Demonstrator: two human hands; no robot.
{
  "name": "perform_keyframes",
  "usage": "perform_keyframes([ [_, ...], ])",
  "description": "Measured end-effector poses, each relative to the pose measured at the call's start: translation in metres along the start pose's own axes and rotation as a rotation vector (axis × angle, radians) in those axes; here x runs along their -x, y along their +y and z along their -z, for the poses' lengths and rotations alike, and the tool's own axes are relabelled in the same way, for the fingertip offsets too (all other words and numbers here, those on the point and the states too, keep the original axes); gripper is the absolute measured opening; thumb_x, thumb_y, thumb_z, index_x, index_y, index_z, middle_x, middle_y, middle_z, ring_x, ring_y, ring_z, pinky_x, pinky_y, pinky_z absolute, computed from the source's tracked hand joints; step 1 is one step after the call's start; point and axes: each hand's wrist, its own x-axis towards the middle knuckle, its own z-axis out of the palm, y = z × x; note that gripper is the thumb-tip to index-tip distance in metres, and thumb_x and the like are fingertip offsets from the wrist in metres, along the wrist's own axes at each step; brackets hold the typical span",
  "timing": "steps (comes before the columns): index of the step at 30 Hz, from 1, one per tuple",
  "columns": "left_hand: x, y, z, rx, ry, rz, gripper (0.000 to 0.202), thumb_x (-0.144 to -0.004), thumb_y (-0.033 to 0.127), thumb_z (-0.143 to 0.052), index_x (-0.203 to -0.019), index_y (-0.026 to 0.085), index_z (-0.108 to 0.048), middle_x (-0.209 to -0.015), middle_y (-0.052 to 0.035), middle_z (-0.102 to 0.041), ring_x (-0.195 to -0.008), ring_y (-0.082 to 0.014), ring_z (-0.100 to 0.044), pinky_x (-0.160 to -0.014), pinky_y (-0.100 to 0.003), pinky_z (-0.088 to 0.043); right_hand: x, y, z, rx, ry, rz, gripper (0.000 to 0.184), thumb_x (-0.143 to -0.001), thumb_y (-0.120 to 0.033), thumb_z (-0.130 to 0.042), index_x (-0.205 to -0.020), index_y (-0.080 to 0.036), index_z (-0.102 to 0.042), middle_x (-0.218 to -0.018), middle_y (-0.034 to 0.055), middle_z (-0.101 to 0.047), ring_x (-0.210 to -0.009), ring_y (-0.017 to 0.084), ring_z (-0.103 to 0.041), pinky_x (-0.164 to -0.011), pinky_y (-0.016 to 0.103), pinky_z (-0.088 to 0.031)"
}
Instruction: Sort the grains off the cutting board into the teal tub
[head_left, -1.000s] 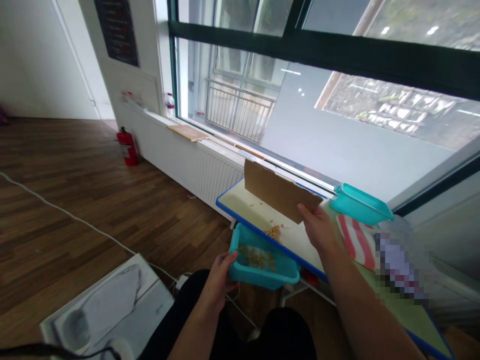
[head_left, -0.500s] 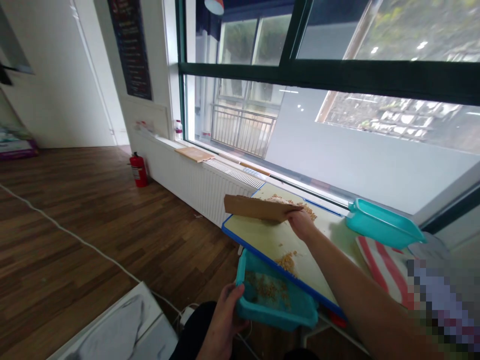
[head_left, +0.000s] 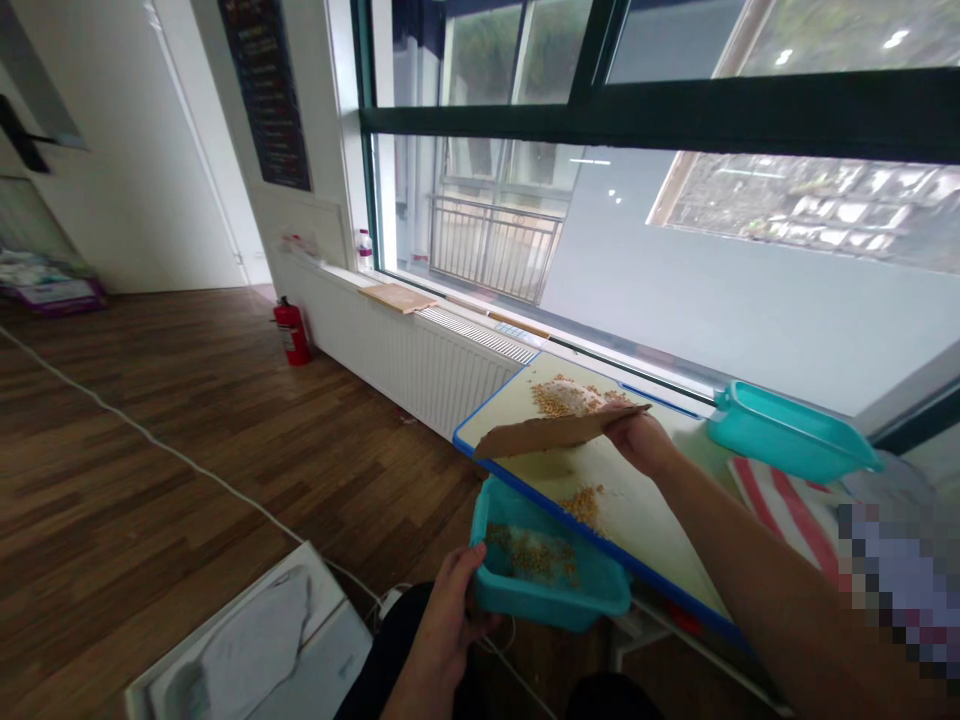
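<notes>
My right hand (head_left: pixel 637 438) grips one end of a brown piece of cardboard (head_left: pixel 544 433), held slanted over the cream board (head_left: pixel 547 475) with its blue rim. Behind the cardboard lies a pile of tan kernels mixed with white powder (head_left: pixel 566 397). A smaller heap of kernels (head_left: pixel 583 507) sits by the board's near edge. Below that edge, my left hand (head_left: pixel 457 590) holds the left end of a teal plastic basin (head_left: pixel 551 602), thumb over its rim. Loose kernels and whitish dust cover part of the basin's bottom.
A second teal basin (head_left: pixel 795 430) stands at the right by the window, beside a red-and-white striped cloth (head_left: pixel 780 505). A white radiator (head_left: pixel 420 365) runs under the sill. A red fire extinguisher (head_left: pixel 291 332) and a white cable (head_left: pixel 187 458) are on the wooden floor.
The cardboard has turned in my right hand's grip, its free end now lower and nearer the board's front edge. More of the powdery pile shows behind it. My left hand stays on the basin.
</notes>
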Motion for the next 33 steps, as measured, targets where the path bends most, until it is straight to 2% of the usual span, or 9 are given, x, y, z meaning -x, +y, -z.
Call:
perform_keyframes([
  [3,0.003,0.002,-0.002,-0.017,0.001,-0.01,0.043,-0.081,0.055,-0.068,-0.109,0.024,-0.058,-0.106,-0.0085,-0.063,-0.092,-0.0235,-0.062,-0.069,-0.035,-0.054,0.008,-0.003,0.011,-0.045,-0.035,-0.069,0.019,-0.058,-0.036,-0.073,-0.059,-0.025,-0.058,-0.062,-0.0012,-0.06,-0.062,0.016,-0.058,-0.06,0.03,-0.052],
  [6,0.006,0.001,-0.004,-0.028,0.001,-0.023,0.042,-0.081,0.054,-0.068,-0.109,0.024,-0.058,-0.103,-0.0075,-0.062,-0.087,-0.0218,-0.061,-0.068,-0.034,-0.054,0.017,-0.008,0.023,-0.057,-0.072,-0.131,0.014,-0.051,-0.03,-0.071,-0.058,-0.025,-0.06,-0.061,-0.0004,-0.062,-0.061,0.016,-0.057,-0.058,0.03,-0.049],
  [12,0.013,-0.004,-0.012,-0.039,-0.03,-0.015,0.038,-0.083,0.052,-0.067,-0.107,0.024,-0.056,-0.101,-0.0065,-0.062,-0.087,-0.0212,-0.061,-0.066,-0.032,-0.053,0.043,-0.018,0.042,-0.044,-0.135,-0.17,0.012,-0.055,-0.031,-0.071,-0.059,-0.025,-0.063,-0.069,0.0045,-0.068,-0.072,0.021,-0.064,-0.071,0.036,-0.052],
  [16,0.018,-0.009,-0.018,-0.035,-0.05,-0.029,0.039,-0.083,0.052,-0.068,-0.108,0.024,-0.058,-0.101,-0.0061,-0.061,-0.086,-0.0202,-0.06,-0.065,-0.031,-0.052,0.058,-0.023,0.048,-0.033,-0.144,-0.168,0.017,-0.056,-0.039,-0.073,-0.056,-0.026,-0.064,-0.07,0.0053,-0.07,-0.072,0.023,-0.064,-0.068,0.036,-0.052],
  [20,0.018,-0.014,-0.021,-0.041,-0.049,-0.029,0.041,-0.081,0.054,-0.07,-0.106,0.023,-0.058,-0.1,-0.006,-0.061,-0.084,-0.0198,-0.06,-0.065,-0.031,-0.051,0.065,-0.027,0.05,-0.044,-0.164,-0.14,0.025,-0.06,-0.047,-0.074,-0.054,-0.025,-0.065,-0.067,0.006,-0.068,-0.071,0.022,-0.064,-0.067,0.036,-0.052],
  [27,0.017,-0.018,-0.023,-0.062,-0.041,-0.031,0.049,-0.08,0.058,-0.069,-0.112,0.024,-0.056,-0.103,-0.0066,-0.063,-0.088,-0.0217,-0.061,-0.067,-0.033,-0.052,0.073,-0.034,0.058,0.007,-0.22,-0.117,0.028,-0.058,-0.049,-0.078,-0.054,-0.025,-0.064,-0.069,0.0065,-0.067,-0.074,0.024,-0.065,-0.075,0.04,-0.054],
  [30,0.017,-0.018,-0.025,-0.063,-0.045,-0.024,0.047,-0.081,0.056,-0.068,-0.113,0.024,-0.056,-0.106,-0.0071,-0.062,-0.088,-0.0215,-0.061,-0.067,-0.033,-0.051,0.074,-0.031,0.061,-0.027,-0.21,-0.133,0.024,-0.054,-0.044,-0.081,-0.054,-0.025,-0.066,-0.069,0.0053,-0.068,-0.074,0.023,-0.065,-0.073,0.038,-0.055],
  [33,0.019,-0.018,-0.026,-0.069,-0.033,-0.007,0.044,-0.082,0.054,-0.067,-0.112,0.024,-0.056,-0.107,-0.0078,-0.062,-0.089,-0.0218,-0.06,-0.067,-0.034,-0.052,0.075,-0.029,0.065,-0.135,-0.102,-0.17,0.016,-0.046,-0.029,-0.081,-0.053,-0.026,-0.067,-0.067,0.0022,-0.068,-0.073,0.02,-0.065,-0.071,0.033,-0.055],
])
